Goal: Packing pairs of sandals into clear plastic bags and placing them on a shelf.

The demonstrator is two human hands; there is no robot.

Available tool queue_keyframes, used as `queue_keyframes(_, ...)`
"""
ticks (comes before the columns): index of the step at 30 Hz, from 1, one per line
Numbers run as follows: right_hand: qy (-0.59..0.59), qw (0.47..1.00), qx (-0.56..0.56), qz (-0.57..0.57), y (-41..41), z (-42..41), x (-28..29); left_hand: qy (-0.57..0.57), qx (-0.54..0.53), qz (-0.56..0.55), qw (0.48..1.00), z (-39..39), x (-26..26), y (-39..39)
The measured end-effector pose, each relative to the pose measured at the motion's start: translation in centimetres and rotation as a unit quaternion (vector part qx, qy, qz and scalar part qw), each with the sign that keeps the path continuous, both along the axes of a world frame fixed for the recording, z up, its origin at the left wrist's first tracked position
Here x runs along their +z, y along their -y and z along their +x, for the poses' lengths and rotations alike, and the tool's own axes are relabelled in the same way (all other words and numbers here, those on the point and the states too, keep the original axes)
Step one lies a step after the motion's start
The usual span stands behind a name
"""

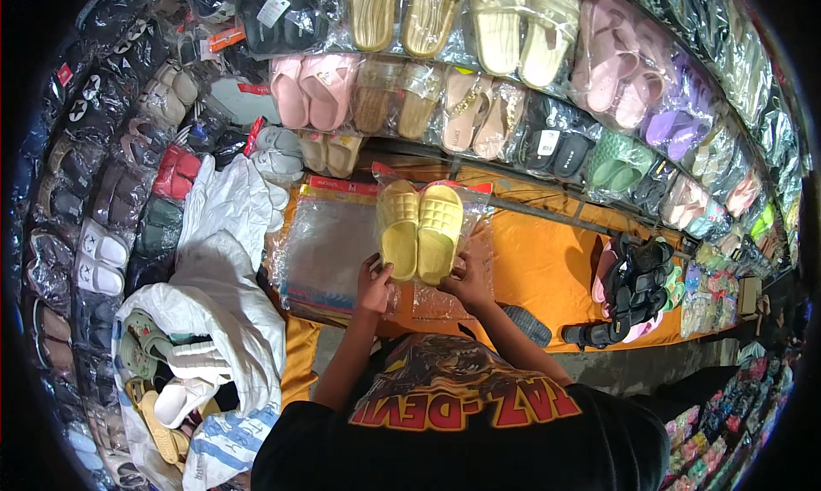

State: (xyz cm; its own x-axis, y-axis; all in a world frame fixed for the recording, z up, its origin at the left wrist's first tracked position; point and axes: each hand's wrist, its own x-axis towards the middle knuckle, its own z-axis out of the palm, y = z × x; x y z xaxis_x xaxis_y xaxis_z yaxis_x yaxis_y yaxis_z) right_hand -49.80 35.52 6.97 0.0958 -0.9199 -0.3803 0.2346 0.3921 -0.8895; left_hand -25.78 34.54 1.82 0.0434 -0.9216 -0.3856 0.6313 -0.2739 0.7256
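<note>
A pair of yellow slide sandals point(420, 234) lies side by side before me, toe ends away from my body. Around them is a clear plastic bag with a red top edge. My left hand point(374, 286) grips the left sandal at its near end. On the other side, my right hand point(467, 284) holds the near end of the right sandal. To the left, partly under the pair, rests a stack of flat clear plastic bags point(330, 241) with printed headers. An orange cloth point(532, 253) covers the table beneath.
At left stands an open white woven sack point(256, 318) with several sandals inside. A pile of black sandals point(638, 286) sits on the cloth at right. A dark sole point(527, 324) lies near my right forearm. Rows of bagged slides point(388, 96) line the far side.
</note>
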Motion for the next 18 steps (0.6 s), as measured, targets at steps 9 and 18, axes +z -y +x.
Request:
queue_keyframes(9,-0.03,0.997,-0.019,0.067,7.1,4.2,-1.5,0.054,-0.089,0.023,0.994,4.8,-2.0,8.6)
queue_keyframes(18,-0.061,0.997,-0.045,0.013,15.1,6.5,-4.8,0.081,-0.131,-0.009,0.988,7.2,-2.8,17.9)
